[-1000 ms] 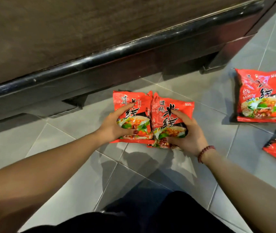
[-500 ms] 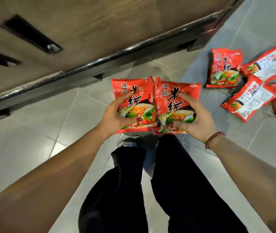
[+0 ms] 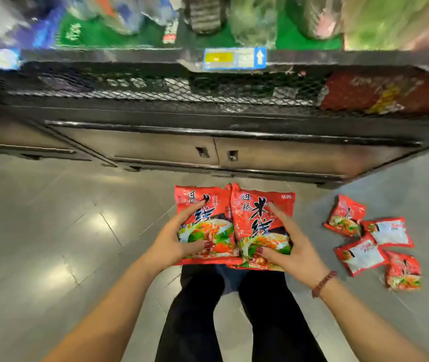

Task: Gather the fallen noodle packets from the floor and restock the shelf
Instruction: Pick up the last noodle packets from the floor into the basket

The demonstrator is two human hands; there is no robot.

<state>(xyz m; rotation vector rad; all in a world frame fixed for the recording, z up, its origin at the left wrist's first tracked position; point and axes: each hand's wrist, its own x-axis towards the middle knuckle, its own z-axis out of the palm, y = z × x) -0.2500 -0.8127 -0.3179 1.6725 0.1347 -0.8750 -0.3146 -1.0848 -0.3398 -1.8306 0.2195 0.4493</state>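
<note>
At six o'clock of the shelf [image 3: 208, 118], two noodle packets [image 3: 234, 226] are gripped side by side by the left hand [image 3: 171, 241] and right hand [image 3: 294, 252], with four fallen packets [image 3: 372, 241] at three o'clock.

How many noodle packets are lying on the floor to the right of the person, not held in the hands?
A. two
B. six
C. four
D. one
C: four red packets lie in a loose cluster on the grey floor: one at the top, two showing their pale backs, and one nearest.
</note>
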